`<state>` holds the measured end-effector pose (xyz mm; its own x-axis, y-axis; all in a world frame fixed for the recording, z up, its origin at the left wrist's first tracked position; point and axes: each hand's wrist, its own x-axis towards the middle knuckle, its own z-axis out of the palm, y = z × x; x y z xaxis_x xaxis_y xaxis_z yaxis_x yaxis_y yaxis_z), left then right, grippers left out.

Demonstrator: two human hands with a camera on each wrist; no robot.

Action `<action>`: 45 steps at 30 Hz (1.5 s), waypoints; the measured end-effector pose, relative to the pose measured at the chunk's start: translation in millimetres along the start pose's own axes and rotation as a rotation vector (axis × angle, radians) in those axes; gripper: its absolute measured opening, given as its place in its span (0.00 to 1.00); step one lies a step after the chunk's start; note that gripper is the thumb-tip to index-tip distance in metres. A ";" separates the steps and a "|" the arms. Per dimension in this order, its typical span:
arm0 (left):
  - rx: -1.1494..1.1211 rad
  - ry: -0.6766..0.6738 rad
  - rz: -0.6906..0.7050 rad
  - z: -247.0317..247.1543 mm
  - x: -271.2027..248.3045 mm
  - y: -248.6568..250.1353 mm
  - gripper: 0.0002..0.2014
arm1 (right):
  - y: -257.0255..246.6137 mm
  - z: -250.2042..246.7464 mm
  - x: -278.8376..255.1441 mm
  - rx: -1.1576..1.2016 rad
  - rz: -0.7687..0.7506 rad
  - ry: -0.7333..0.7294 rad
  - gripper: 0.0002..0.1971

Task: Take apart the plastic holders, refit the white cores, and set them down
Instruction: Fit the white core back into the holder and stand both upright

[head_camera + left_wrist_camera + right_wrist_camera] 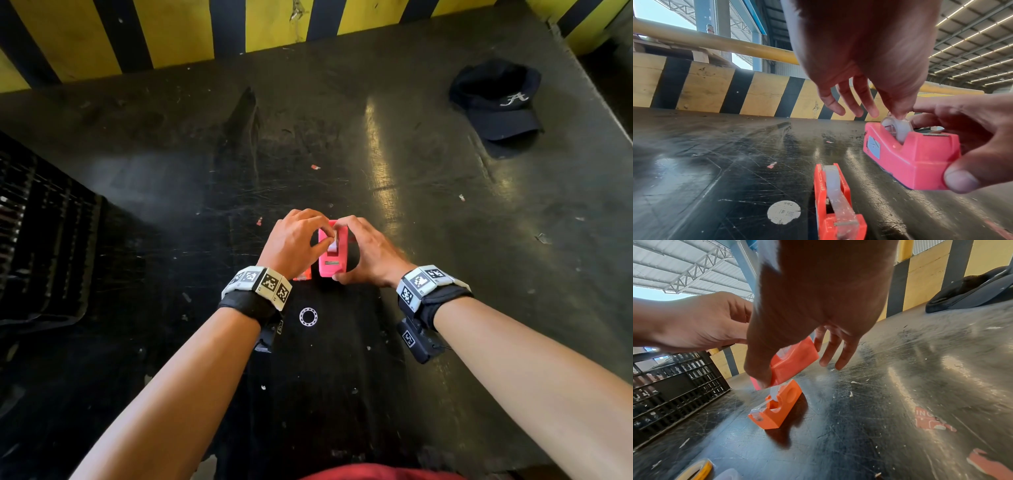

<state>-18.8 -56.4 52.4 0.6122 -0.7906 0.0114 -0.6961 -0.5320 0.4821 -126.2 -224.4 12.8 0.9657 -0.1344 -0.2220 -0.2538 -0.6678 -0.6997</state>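
Note:
My right hand (356, 251) grips a pink plastic holder (330, 262) by its ends, thumb on the near end and fingers over the far end. The holder is tilted, its far end off the dark table (428, 212). With thumb and forefinger, my left hand (327, 234) pinches the white core (898, 128) that sits in the slot on top of the pink holder (916, 155). A smaller orange holder (836, 207) stands on the table under my left wrist, a white core (833, 183) seated in it. The head view shows only a sliver of this orange holder (303, 275).
A white ring (308, 316) lies on the table just near of my hands. A black cap (496, 99) rests at the far right. A black slatted crate (44, 240) stands off the left edge. A yellow-and-black striped barrier (171, 31) bounds the far side.

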 end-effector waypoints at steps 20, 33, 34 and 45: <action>0.153 -0.074 0.058 8.7 -54.0 10.5 0.07 | -6.8 1.7 4.8 -0.102 0.086 -0.108 0.46; 0.101 -0.054 -0.040 6.1 -56.2 6.8 0.12 | 5.4 -2.1 7.4 -0.080 0.088 -0.079 0.61; 0.078 -0.028 -0.070 3.5 -57.0 1.9 0.12 | 8.3 -2.4 9.3 -0.091 0.099 -0.082 0.63; 0.033 -0.097 -0.351 -0.8 -83.7 -51.6 0.09 | 18.0 19.3 24.6 -0.247 0.197 -0.140 0.63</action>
<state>-33.9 37.5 27.3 0.7785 -0.5825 -0.2338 -0.4628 -0.7843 0.4131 -108.0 -225.6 -18.3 0.8782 -0.1884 -0.4396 -0.3978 -0.7981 -0.4525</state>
